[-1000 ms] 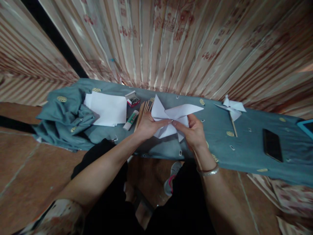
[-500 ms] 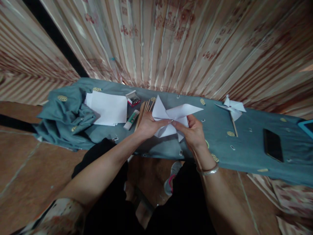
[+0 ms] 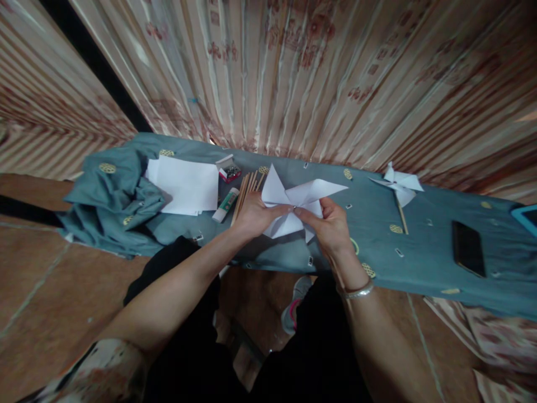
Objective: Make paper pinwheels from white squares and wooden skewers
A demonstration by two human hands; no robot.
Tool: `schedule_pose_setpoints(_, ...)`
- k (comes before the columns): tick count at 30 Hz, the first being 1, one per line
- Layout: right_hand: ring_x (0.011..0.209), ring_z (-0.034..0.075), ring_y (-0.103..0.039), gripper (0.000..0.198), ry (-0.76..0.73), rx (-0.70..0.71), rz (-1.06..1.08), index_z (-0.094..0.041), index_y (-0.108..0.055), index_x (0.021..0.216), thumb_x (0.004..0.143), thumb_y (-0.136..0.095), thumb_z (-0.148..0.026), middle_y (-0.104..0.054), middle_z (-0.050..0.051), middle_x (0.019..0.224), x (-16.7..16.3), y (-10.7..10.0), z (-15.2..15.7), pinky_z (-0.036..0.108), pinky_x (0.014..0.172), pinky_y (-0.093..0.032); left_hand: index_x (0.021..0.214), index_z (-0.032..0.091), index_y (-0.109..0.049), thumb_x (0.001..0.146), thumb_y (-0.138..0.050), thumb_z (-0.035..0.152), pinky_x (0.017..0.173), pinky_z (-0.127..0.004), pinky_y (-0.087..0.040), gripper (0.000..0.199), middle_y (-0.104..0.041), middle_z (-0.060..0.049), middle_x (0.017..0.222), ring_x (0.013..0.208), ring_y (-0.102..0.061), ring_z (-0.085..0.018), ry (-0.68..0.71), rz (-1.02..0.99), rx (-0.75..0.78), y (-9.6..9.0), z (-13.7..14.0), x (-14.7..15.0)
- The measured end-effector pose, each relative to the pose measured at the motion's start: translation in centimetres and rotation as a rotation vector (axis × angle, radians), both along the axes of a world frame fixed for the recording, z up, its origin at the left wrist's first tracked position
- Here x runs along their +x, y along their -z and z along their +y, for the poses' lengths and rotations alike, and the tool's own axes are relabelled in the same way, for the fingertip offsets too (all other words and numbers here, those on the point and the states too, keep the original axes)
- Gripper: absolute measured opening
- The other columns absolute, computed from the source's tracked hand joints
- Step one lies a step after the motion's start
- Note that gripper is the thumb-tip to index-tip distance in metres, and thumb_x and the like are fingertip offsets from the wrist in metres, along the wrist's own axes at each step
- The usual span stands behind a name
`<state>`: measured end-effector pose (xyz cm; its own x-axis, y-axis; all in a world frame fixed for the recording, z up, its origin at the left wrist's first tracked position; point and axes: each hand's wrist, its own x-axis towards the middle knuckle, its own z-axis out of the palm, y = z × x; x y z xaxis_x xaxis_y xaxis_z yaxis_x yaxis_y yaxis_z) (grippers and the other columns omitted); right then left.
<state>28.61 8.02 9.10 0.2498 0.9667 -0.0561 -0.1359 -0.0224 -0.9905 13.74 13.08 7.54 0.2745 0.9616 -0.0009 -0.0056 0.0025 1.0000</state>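
A white paper pinwheel (image 3: 310,192) with pointed blades is held between both hands above the cloth-covered table. My left hand (image 3: 254,215) grips it from the left, its thumb reaching to the centre. From the right, my right hand (image 3: 333,224) is closed on it, with the thumb tip also at the centre. A small shiny pin head (image 3: 295,208) shows between the two thumbs. The fingers behind the paper are hidden. Close to my left hand lie several wooden sticks (image 3: 244,193) and a green and white glue stick (image 3: 226,205).
White paper sheets (image 3: 188,184) lie at the left beside bunched cloth (image 3: 113,196). A small open box of pins (image 3: 229,170) stands behind the glue stick. At the right are another pinwheel on a stick (image 3: 403,184), a dark phone (image 3: 468,249) and a blue-edged object (image 3: 526,218). A pleated curtain (image 3: 268,78) hangs behind.
Almost nothing differs. My right hand and its wrist have shifted very slightly left, and the pinwheel has tilted a touch; both hands keep their hold.
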Motion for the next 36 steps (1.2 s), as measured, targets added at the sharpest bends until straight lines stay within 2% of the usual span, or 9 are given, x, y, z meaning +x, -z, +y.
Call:
schedule_pose_setpoints(14, 0.068, 0.018, -0.066, 0.041, 0.009, 0.003, -0.036, -0.022, -0.065, 0.089, 0.054, -0.083, -0.032, -0.075, -0.001, 0.082, 0.1, -0.2, 0.1, 0.033, 0.066, -0.055, 0.073, 0.013, -0.071, 0.057, -0.079, 0.030, 0.061, -0.025, -0.053, 0.025, -0.072, -0.002, 0.071, 0.068, -0.066, -0.017, 0.028, -0.080, -0.031, -0.1, 0.0, 0.1)
schedule_pose_setpoints(21, 0.056, 0.014, -0.059, 0.034, 0.035, -0.021, -0.073, -0.022, -0.062, 0.081, 0.055, -0.082, -0.031, -0.069, -0.005, 0.069, 0.1, -0.2, 0.2, 0.028, 0.056, -0.049, 0.071, 0.014, -0.070, 0.059, -0.078, 0.029, 0.059, -0.023, -0.050, 0.021, -0.070, -0.001, 0.069, 0.065, -0.064, -0.015, 0.010, -0.065, -0.009, 0.0, 0.0, 0.2)
schedule_pose_setpoints(30, 0.060, 0.016, -0.062, 0.035, 0.041, -0.016, -0.123, -0.022, -0.062, 0.085, 0.057, -0.080, -0.034, -0.071, -0.002, 0.074, 0.2, 0.0, 0.3, 0.029, 0.059, -0.050, 0.074, 0.013, -0.070, 0.060, -0.078, 0.033, 0.059, -0.025, -0.050, 0.025, -0.071, -0.003, 0.071, 0.065, -0.065, -0.017, -0.013, -0.022, 0.007, 0.8, 0.3, 0.1)
schedule_pose_setpoints(36, 0.063, 0.017, -0.064, 0.042, 0.045, -0.027, -0.106, -0.022, -0.063, 0.090, 0.055, -0.082, -0.035, -0.074, -0.001, 0.079, -0.2, -0.1, 0.4, 0.030, 0.061, -0.053, 0.072, 0.014, -0.070, 0.061, -0.077, 0.029, 0.057, -0.024, -0.051, 0.021, -0.071, -0.002, 0.069, 0.064, -0.066, -0.017, -0.029, -0.032, 0.008, 0.5, 0.4, 0.2)
